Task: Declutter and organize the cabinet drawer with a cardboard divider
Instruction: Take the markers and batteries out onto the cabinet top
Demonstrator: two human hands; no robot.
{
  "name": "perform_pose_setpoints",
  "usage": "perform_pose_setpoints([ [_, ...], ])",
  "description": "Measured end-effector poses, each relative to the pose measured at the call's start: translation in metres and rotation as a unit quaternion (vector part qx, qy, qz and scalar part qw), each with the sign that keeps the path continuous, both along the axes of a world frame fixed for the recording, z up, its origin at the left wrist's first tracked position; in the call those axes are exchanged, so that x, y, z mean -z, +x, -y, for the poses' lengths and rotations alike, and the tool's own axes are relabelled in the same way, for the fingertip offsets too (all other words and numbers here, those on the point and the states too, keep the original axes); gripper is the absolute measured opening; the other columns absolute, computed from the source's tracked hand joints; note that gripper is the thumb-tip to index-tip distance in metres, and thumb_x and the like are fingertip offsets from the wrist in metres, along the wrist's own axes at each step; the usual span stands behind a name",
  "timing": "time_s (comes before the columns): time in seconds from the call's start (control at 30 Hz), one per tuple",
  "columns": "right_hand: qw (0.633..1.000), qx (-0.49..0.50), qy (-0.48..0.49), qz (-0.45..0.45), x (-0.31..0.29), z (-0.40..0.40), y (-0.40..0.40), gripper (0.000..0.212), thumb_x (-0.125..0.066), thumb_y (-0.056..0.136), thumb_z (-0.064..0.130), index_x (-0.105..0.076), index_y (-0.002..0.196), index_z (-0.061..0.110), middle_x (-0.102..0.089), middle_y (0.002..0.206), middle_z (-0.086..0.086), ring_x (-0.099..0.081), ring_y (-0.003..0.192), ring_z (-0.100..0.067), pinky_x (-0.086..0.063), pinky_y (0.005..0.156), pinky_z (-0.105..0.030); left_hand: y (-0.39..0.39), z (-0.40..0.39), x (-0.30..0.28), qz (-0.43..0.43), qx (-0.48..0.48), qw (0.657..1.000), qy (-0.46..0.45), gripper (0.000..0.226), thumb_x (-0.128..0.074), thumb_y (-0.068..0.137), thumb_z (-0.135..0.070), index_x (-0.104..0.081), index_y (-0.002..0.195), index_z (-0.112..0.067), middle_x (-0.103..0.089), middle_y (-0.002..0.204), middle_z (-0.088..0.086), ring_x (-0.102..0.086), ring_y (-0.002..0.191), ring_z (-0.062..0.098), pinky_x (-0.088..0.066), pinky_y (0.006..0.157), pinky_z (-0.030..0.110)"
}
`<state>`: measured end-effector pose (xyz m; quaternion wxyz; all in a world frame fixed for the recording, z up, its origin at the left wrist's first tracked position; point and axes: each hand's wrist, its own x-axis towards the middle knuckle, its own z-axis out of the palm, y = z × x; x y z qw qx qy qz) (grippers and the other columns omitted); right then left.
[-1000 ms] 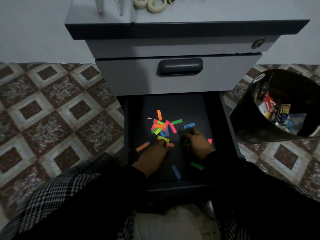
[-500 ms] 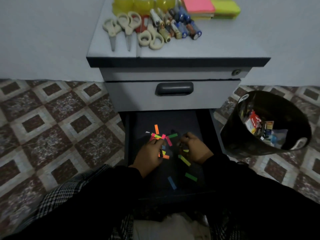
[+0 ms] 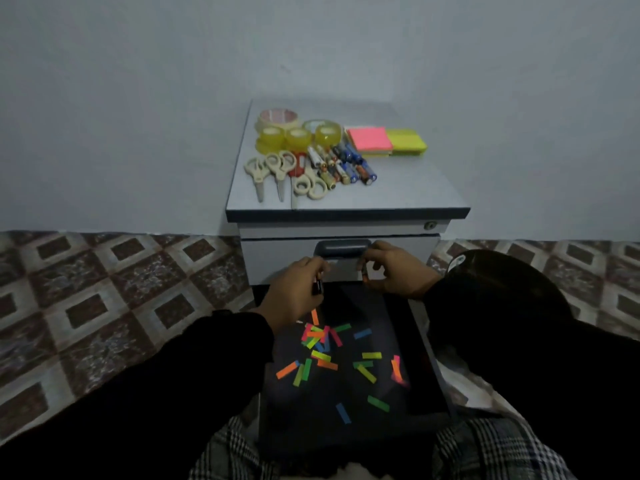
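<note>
The bottom drawer (image 3: 426, 368) of the grey cabinet (image 3: 398, 251) is pulled open, and several bright paper strips (image 3: 322, 337) lie loose on its dark floor. Both hands hover above the drawer's back end, in front of the closed upper drawer's handle (image 3: 343, 247). My left hand (image 3: 294, 292) grips a small dark cylinder (image 3: 317, 287). My right hand (image 3: 394, 271) pinches a small dark item (image 3: 364, 274) between thumb and fingers; I cannot tell what either item is. No cardboard divider is in view.
The cabinet top (image 3: 408, 188) carries tape rolls (image 3: 294, 133), scissors (image 3: 277, 171), batteries (image 3: 346, 164) and sticky-note pads (image 3: 384, 140). A black bin (image 3: 491, 268) stands right of the drawer, partly behind my right sleeve. Patterned floor tiles (image 3: 121, 289) lie left.
Both hands have lifted out of the drawer, each carrying a small dark item, and risen toward the upper drawer front. The camera has tilted up, showing the whole cabinet top.
</note>
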<state>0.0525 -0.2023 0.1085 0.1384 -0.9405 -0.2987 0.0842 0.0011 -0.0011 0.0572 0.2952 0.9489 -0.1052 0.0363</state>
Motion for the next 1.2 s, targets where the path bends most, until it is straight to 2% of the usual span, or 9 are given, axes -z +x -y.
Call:
perform_pose_setpoints([
  [0.1,1.0,-0.013,0.001,0.014,-0.028,-0.006,0.007,0.031,-0.065,0.083,0.015,-0.059,0.113,0.013,-0.05,0.114,-0.008,-0.054,0.097,-0.018,-0.032,0.07,-0.011,0.006,-0.001,-0.025,0.019,0.0,1.0,-0.013,0.042,-0.07,0.075,-0.009,-0.053,0.113,-0.016,-0.056,0.113,0.004,-0.053,0.105,0.019,-0.046,0.091,0.037],
  [0.3,0.999,-0.023,0.025,0.036,-0.074,-0.018,0.027,0.032,-0.067,0.081,0.013,-0.06,0.112,0.013,-0.052,0.115,-0.008,-0.056,0.095,-0.021,-0.042,0.081,-0.023,0.018,-0.004,-0.069,0.065,-0.002,0.998,-0.013,0.041,-0.07,0.077,-0.014,-0.051,0.111,-0.021,-0.055,0.111,-0.001,-0.054,0.102,0.017,-0.049,0.082,0.038],
  [0.4,0.998,-0.02,0.035,0.043,-0.09,-0.025,0.039,0.033,-0.067,0.081,0.012,-0.059,0.113,0.013,-0.054,0.118,-0.007,-0.057,0.092,-0.022,-0.044,0.081,-0.028,0.028,-0.006,-0.088,0.082,-0.005,0.996,-0.02,0.04,-0.07,0.077,-0.013,-0.051,0.111,-0.02,-0.056,0.108,0.0,-0.054,0.098,0.017,-0.049,0.08,0.037],
  [0.53,0.998,-0.014,0.028,0.055,-0.103,-0.039,0.061,0.042,-0.067,0.08,0.011,-0.054,0.12,0.01,-0.055,0.122,-0.008,-0.052,0.09,-0.019,-0.04,0.078,-0.024,0.043,-0.01,-0.105,0.091,-0.017,0.995,-0.024,0.042,-0.07,0.077,-0.011,-0.051,0.114,-0.017,-0.057,0.111,0.004,-0.055,0.099,0.02,-0.048,0.08,0.04],
  [0.63,0.998,-0.008,0.031,0.058,-0.107,-0.051,0.079,0.046,-0.066,0.081,0.01,-0.049,0.124,0.007,-0.056,0.12,-0.011,-0.049,0.091,-0.019,-0.035,0.076,-0.023,0.053,-0.013,-0.111,0.093,-0.029,0.995,-0.029,0.04,-0.069,0.078,-0.011,-0.052,0.113,-0.015,-0.057,0.106,0.006,-0.054,0.096,0.022,-0.047,0.08,0.041],
  [0.77,0.997,-0.01,0.027,0.068,-0.103,-0.064,0.102,0.052,-0.068,0.079,0.011,-0.045,0.126,0.006,-0.058,0.119,-0.014,-0.056,0.103,-0.028,-0.041,0.081,-0.03,0.064,-0.019,-0.114,0.083,-0.032,0.995,-0.045,0.038,-0.069,0.077,-0.01,-0.052,0.111,-0.014,-0.058,0.105,0.007,-0.055,0.091,0.023,-0.048,0.079,0.042],
  [0.87,0.996,-0.009,0.032,0.079,-0.1,-0.071,0.112,0.054,-0.069,0.079,0.014,-0.044,0.126,0.006,-0.06,0.116,-0.015,-0.057,0.101,-0.029,-0.044,0.083,-0.032,0.07,-0.025,-0.113,0.082,-0.04,0.994,-0.057,0.036,-0.069,0.077,-0.01,-0.053,0.109,-0.016,-0.059,0.104,0.005,-0.056,0.09,0.022,-0.049,0.078,0.038],
  [1.0,0.996,-0.006,0.036,0.077,-0.098,-0.076,0.121,0.056,-0.071,0.078,0.016,-0.044,0.126,0.006,-0.06,0.116,-0.015,-0.057,0.1,-0.029,-0.043,0.082,-0.032,0.076,-0.029,-0.111,0.078,-0.042,0.994,-0.065,0.036,-0.069,0.076,-0.012,-0.052,0.108,-0.017,-0.06,0.105,0.005,-0.058,0.089,0.021,-0.05,0.077,0.04],
  [1.2,0.996,-0.001,0.057,0.075,-0.092,-0.078,0.125,0.057,-0.071,0.077,0.014,-0.045,0.126,0.005,-0.059,0.115,-0.016,-0.057,0.1,-0.028,-0.04,0.079,-0.027,0.084,-0.027,-0.112,0.09,-0.045,0.994,-0.052,0.038,-0.068,0.078,-0.012,-0.051,0.111,-0.016,-0.054,0.097,0.0,-0.053,0.085,0.018,-0.042,0.068,0.028],
])
